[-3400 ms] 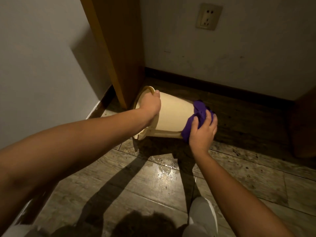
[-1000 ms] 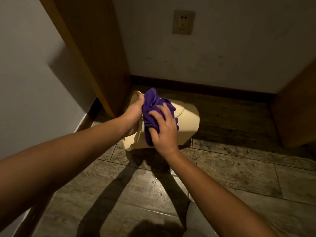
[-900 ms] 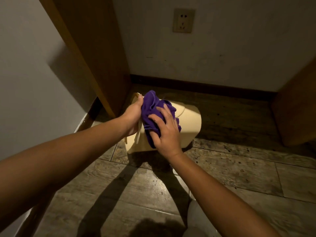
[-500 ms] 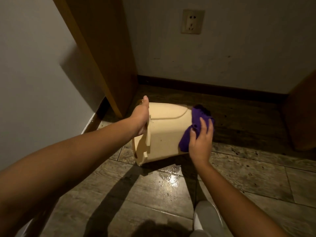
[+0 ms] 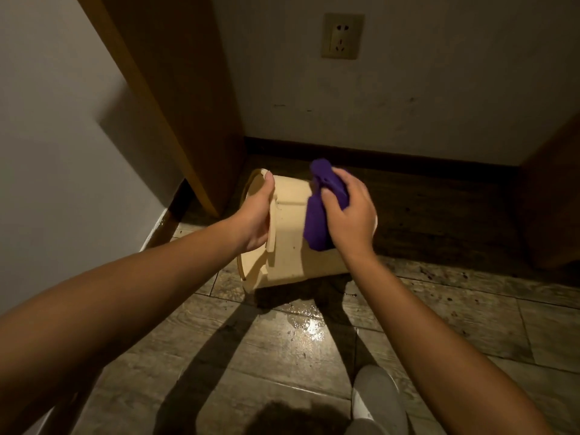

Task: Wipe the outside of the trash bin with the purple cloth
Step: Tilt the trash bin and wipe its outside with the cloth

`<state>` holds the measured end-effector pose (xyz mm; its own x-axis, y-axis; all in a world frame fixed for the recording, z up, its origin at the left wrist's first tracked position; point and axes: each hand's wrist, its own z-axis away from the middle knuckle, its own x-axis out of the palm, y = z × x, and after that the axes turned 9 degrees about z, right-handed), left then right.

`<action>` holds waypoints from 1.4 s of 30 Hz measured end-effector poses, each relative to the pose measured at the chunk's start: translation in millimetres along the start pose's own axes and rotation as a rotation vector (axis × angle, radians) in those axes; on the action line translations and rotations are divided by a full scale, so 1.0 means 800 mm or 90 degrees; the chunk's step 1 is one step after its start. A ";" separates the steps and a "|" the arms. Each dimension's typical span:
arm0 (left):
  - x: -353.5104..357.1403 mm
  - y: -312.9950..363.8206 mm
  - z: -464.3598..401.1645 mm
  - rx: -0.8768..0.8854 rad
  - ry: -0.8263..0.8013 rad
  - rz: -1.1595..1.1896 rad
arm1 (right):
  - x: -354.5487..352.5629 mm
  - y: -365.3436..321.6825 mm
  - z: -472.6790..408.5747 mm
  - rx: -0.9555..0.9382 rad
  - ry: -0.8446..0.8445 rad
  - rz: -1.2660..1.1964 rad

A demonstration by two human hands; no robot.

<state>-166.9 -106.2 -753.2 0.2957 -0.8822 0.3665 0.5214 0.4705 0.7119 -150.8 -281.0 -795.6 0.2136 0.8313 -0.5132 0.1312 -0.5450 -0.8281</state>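
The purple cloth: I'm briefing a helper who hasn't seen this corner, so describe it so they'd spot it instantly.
Start at the wall socket and drop to the floor below, where a cream trash bin lies tipped on its side. The purple cloth is bunched under the right hand, pressed against the bin's outer wall. It is the only vivid purple thing among cream plastic and brown wood.
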 end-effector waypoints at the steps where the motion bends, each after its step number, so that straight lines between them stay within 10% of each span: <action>1: 0.003 -0.001 0.001 -0.004 -0.013 -0.007 | 0.007 -0.016 -0.007 -0.015 -0.023 0.003; 21: 0.014 0.015 0.009 -0.017 0.083 0.022 | 0.038 0.036 0.109 -0.266 -0.108 0.238; 26: 0.013 0.025 0.001 0.029 0.088 -0.029 | 0.018 0.092 0.110 -0.126 -0.206 0.327; 30: 0.023 0.032 -0.004 0.043 0.093 -0.013 | -0.008 0.074 0.074 -0.012 -0.082 0.212; 34: 0.032 0.029 -0.010 0.043 0.093 -0.022 | -0.009 0.004 0.031 -0.063 0.015 0.032; 42: 0.032 -0.001 -0.014 0.102 0.219 -0.137 | 0.060 0.009 0.053 -0.126 -0.047 0.224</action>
<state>-150.9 -129.0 -750.8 0.4573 -0.8893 -0.0015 0.4770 0.2439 0.8444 -180.4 -240.3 -835.5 0.2090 0.5920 -0.7784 0.2473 -0.8021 -0.5436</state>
